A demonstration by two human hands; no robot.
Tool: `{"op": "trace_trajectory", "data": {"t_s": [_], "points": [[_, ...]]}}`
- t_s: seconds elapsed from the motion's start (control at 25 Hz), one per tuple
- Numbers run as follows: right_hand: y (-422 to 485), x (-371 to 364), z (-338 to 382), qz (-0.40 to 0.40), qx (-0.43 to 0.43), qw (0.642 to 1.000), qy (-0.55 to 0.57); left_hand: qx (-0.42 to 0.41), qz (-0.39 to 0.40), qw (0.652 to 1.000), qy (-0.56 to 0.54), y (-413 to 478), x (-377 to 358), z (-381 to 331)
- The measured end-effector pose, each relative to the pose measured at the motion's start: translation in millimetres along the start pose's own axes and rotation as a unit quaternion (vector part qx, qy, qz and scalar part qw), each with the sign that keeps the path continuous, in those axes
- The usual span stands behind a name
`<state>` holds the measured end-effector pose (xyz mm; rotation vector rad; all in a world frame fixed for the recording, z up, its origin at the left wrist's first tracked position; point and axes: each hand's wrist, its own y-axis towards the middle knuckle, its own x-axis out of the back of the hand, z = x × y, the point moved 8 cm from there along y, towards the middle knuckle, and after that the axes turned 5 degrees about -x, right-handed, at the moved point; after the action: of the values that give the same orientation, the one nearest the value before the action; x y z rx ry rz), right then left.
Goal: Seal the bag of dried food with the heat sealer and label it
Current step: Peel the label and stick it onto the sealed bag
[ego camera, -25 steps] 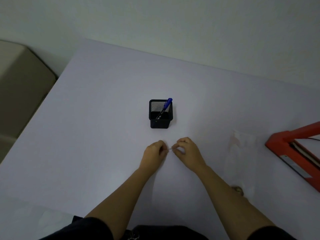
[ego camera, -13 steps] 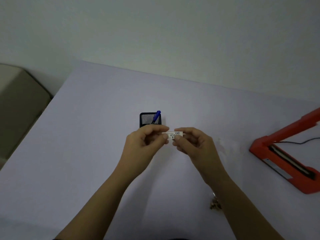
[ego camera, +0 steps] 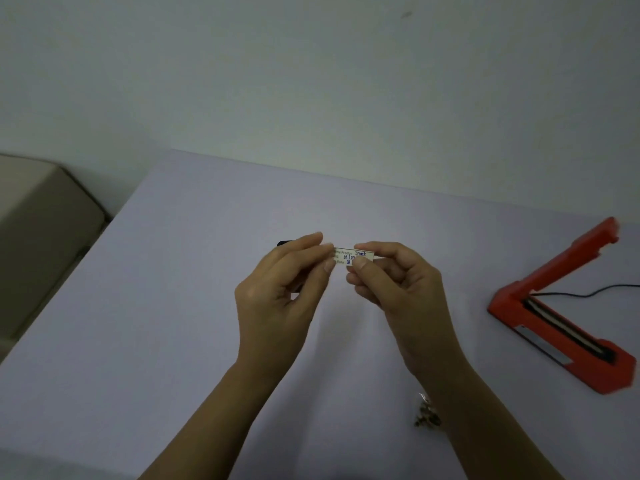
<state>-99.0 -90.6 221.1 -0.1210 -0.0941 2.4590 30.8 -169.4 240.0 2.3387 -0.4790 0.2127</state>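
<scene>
A small white label [ego camera: 349,257] with blue handwriting is held up above the table between both hands. My left hand [ego camera: 284,296] pinches its left end with thumb and forefinger. My right hand [ego camera: 394,289] pinches its right end. The red heat sealer [ego camera: 561,313] stands at the right with its arm raised open. The bag of dried food [ego camera: 427,415] lies on the table under my right forearm, and only a small bit of it shows.
The black mesh pen holder [ego camera: 284,243] is almost wholly hidden behind my left hand. A black cable [ego camera: 588,292] runs from the sealer to the right edge. A beige cushioned seat [ego camera: 38,237] stands left of the lilac table [ego camera: 173,306]. A wall is behind.
Both hands have lifted the label from the table surface up toward the camera. The view has tilted up, so the pen holder is now hidden behind my left hand.
</scene>
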Motion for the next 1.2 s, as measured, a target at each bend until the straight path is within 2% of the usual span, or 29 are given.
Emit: {"op": "trace_trajectory", "data": {"t_s": [0.12,0.32,0.52,0.68,0.88,1.2], "points": [[-2.6,-1.0,3.9,-0.001,0.009,1.000,-0.003,0.020,-0.004,0.999,-0.032,-0.2,0.9,0.0],[-6.7,-4.6,7.7,-0.006,0.028,0.999,-0.023,0.122,-0.001,0.983,-0.133,0.0,1.2,10.4],[-13.0,-8.4,15.3,-0.021,0.070,0.995,-0.072,0.171,0.014,0.977,-0.125,-3.5,0.5,13.8],[-19.6,-10.4,21.7,-0.043,0.117,0.986,-0.108,0.135,0.017,0.987,-0.081,-2.6,3.3,8.9],[-23.0,-4.0,20.8,-0.091,0.125,0.984,-0.094,0.029,0.010,0.999,-0.031,-4.9,6.3,-7.2],[-23.3,-10.4,16.0,-0.032,0.102,0.992,-0.067,0.036,0.013,0.998,-0.056,-3.1,11.5,-6.5]]}}
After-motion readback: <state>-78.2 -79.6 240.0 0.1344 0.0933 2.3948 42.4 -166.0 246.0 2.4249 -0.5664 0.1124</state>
